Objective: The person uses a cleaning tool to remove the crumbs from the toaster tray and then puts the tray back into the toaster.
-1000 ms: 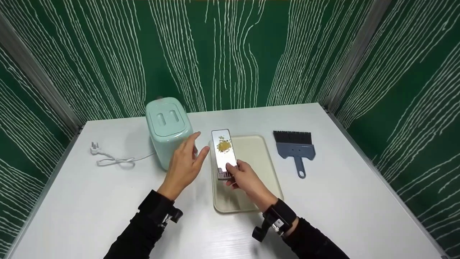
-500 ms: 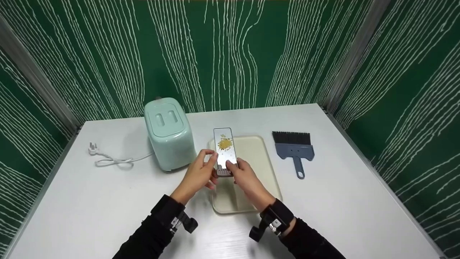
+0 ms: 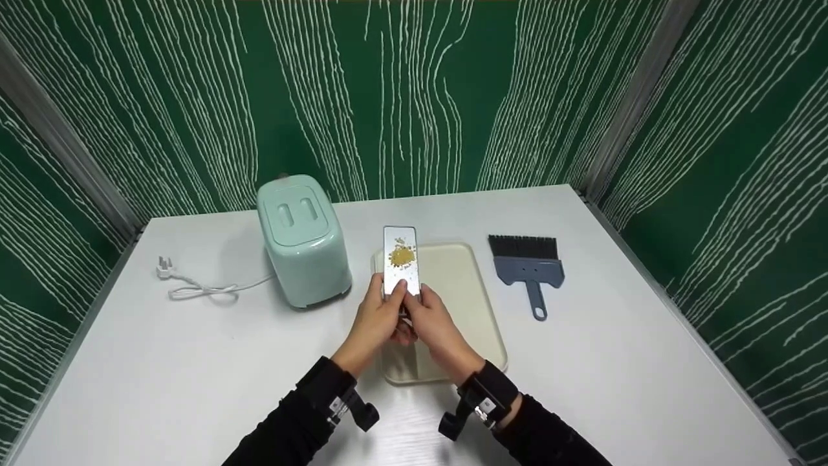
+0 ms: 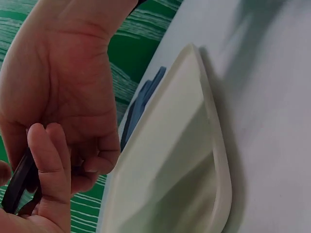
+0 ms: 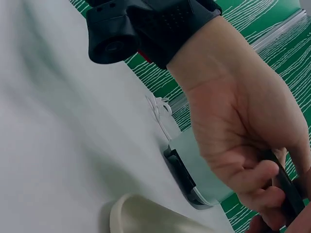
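In the head view, both hands hold the near end of a narrow, silvery crumb tray (image 3: 392,237) with a pile of yellow crumbs (image 3: 402,257) on it. My left hand (image 3: 372,321) grips the left side and my right hand (image 3: 438,323) the right, thumbs on top. The slotted handle end is mostly hidden by the hands. From the left wrist, the tray's dark edge (image 4: 19,183) shows between the fingers; the right wrist view shows that dark edge (image 5: 287,191) too. Below lies a cream serving tray (image 3: 462,291), overlapped by the hands in the head view.
A mint-green toaster (image 3: 307,259) stands left of the hands, its white cord and plug (image 3: 166,269) trailing further left. To the right lies a blue-grey hand brush (image 3: 529,268) with black bristles. Green patterned walls surround the white table (image 3: 194,362) at the back and sides.
My left hand has come from beside the toaster to the crumb tray and now grips its near end. The right hand keeps hold, with its thumb near the left one.
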Motion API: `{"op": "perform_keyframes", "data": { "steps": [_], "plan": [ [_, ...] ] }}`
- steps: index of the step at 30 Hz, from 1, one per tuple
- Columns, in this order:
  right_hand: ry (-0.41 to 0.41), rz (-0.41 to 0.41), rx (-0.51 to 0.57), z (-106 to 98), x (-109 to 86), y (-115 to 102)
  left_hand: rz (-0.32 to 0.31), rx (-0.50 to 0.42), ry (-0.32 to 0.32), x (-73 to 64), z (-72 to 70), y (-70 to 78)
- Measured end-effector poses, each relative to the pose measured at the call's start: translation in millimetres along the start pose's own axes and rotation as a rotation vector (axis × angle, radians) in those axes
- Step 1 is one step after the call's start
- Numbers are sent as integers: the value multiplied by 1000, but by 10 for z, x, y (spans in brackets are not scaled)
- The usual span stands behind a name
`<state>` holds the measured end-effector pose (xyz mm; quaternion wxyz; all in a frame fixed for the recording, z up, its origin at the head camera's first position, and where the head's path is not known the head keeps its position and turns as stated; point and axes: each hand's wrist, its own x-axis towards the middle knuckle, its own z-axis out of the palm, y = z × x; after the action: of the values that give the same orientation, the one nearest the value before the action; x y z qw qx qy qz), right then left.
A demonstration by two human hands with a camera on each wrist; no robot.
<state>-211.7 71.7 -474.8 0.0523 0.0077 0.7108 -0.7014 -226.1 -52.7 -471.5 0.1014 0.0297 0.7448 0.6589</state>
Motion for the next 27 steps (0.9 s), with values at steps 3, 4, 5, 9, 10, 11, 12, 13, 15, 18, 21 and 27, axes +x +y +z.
{"op": "perform_keyframes", "data": {
  "steps": [3,4,5,9,10,11,12,13,15,18,21,27],
  "plan": [
    [-22,7,57,27,-8,7,23,-2,27,7,29,-18],
    [-27,11,78,35,-11,7,25,-9,33,7,32,-18],
    [-28,11,87,41,-11,11,28,-20,36,11,35,-20],
    [-30,17,122,57,-12,7,32,-57,36,23,34,-19],
    [-29,21,129,59,-13,2,35,-57,37,25,32,-17],
    [-27,23,134,59,-10,-2,37,-53,37,31,30,-20],
    [-27,27,142,59,-10,-6,40,-46,38,34,27,-21],
    [-26,30,147,58,-8,-8,45,-40,38,36,23,-22],
    [-28,37,153,55,-11,-14,49,-30,37,38,15,-29],
    [-37,46,152,50,-16,-14,43,-37,33,38,4,-41],
    [-49,54,154,46,-19,-20,33,-58,23,34,-3,-52],
    [-65,62,103,12,-40,-29,54,-75,-12,27,-28,-64]
  ]
}}
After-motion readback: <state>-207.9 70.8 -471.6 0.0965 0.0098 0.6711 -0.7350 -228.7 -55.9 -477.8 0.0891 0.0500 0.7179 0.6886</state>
